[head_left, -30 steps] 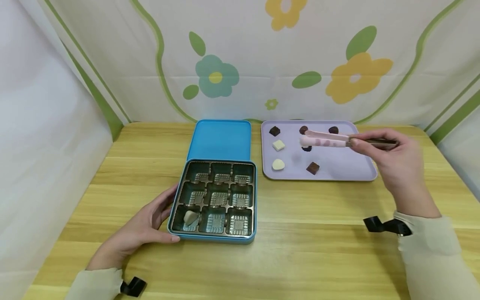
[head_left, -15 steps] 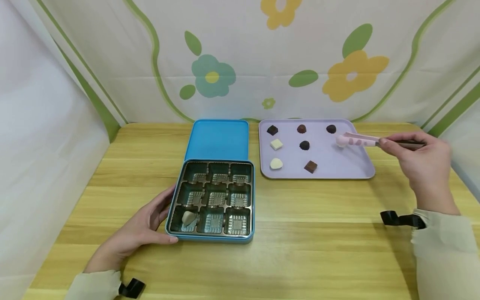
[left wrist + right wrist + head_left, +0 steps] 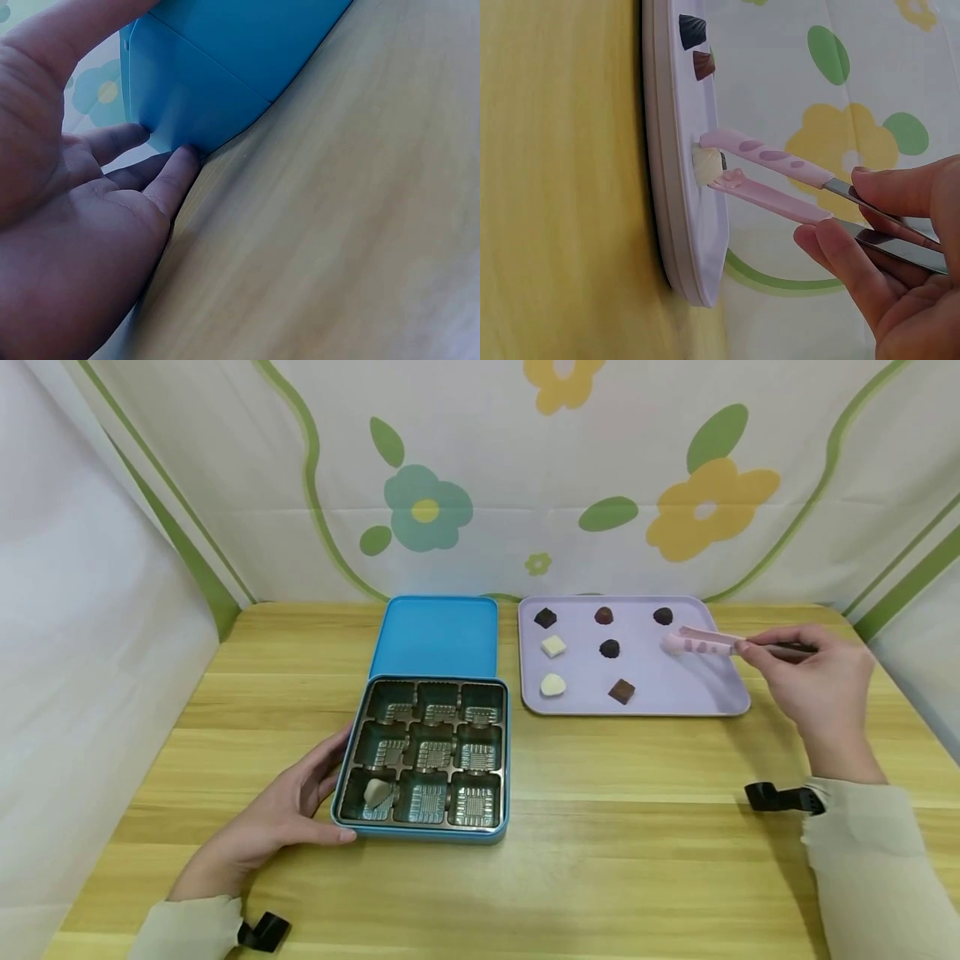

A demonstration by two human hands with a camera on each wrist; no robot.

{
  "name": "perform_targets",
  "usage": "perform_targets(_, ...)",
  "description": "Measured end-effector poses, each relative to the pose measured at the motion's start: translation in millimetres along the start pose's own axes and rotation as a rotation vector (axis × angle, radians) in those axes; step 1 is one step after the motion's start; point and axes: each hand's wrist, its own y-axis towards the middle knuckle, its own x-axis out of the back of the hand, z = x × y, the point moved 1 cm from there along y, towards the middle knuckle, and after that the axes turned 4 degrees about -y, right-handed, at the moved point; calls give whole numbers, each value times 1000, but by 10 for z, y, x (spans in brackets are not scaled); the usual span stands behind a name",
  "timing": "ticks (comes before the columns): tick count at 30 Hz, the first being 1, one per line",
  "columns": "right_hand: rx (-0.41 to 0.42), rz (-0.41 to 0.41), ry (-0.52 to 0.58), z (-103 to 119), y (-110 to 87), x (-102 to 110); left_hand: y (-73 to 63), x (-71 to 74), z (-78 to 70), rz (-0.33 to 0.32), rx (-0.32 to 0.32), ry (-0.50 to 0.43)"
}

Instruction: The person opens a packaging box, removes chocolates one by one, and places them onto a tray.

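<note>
My left hand (image 3: 281, 814) holds the near left corner of a blue tin box (image 3: 420, 837), thumb along the front and fingers against the left side. In the left wrist view those fingertips touch the blue wall (image 3: 202, 82). One pale chocolate (image 3: 377, 792) lies in the box's front left compartment. My right hand (image 3: 825, 685) pinches tongs (image 3: 720, 643) with pink tips and metal arms, low over the right part of a lilac tray (image 3: 637, 704). Between the tong tips, in the right wrist view, a white ridged chocolate (image 3: 706, 163) sits on the tray.
Several dark and white chocolates stand apart on the tray, among them a dark shell one (image 3: 610, 648), a brown square (image 3: 621, 692) and a white square (image 3: 553, 646). The blue lid (image 3: 438, 635) lies behind the box. A flowered cloth (image 3: 487, 485) hangs behind the table.
My right hand has carried the tongs rightward across the tray, then slightly back left and lower, with the tips now around the white chocolate. My left hand has stayed on the box.
</note>
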Motion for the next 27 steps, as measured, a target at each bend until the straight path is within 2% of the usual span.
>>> perform_targets(6,-68,-49,107,126,-25,49,-21,-15,22,2,12,-4)
perform_targets(9,-82,-92,234,239,-50,80,-29,-13,13,-5,10,4)
perform_targets(13,-18,-76,458,409,-124,21,-28,-6,-2,-6,7,6)
perform_targets(16,53,19,540,580,-250,-94,-23,-8,-11,-1,12,-1)
perform_targets(21,191,229,501,923,-534,-351,-10,-8,-15,2,18,-3)
perform_targets(24,271,347,548,1130,-706,-555,-1,-2,-13,3,15,3)
perform_targets(27,317,479,588,1333,-886,-780,11,7,-11,0,9,13)
